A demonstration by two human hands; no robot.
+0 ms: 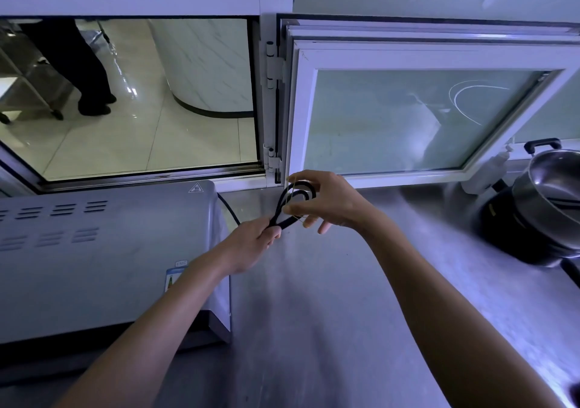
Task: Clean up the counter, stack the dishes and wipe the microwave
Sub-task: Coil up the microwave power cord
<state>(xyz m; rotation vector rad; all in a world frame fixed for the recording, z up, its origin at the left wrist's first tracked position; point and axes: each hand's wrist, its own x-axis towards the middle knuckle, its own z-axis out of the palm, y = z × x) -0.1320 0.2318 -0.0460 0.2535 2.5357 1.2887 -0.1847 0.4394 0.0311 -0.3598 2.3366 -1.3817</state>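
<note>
A grey microwave [103, 250] stands on the steel counter [329, 297] at the left, seen from above. Its black power cord [230, 211] runs from behind it to a looped bundle [290, 202] held above the counter. My left hand [251, 244] grips the lower end of the loops. My right hand [326, 202] pinches the top of the loops together with a thin band stretched across its fingers.
An open white-framed window sash [423, 109] leans in over the counter's back right. A serving hatch [131, 100] at the back left shows a person's legs on a tiled floor. Steel pots [546, 206] and a white bottle [485, 172] stand at the right.
</note>
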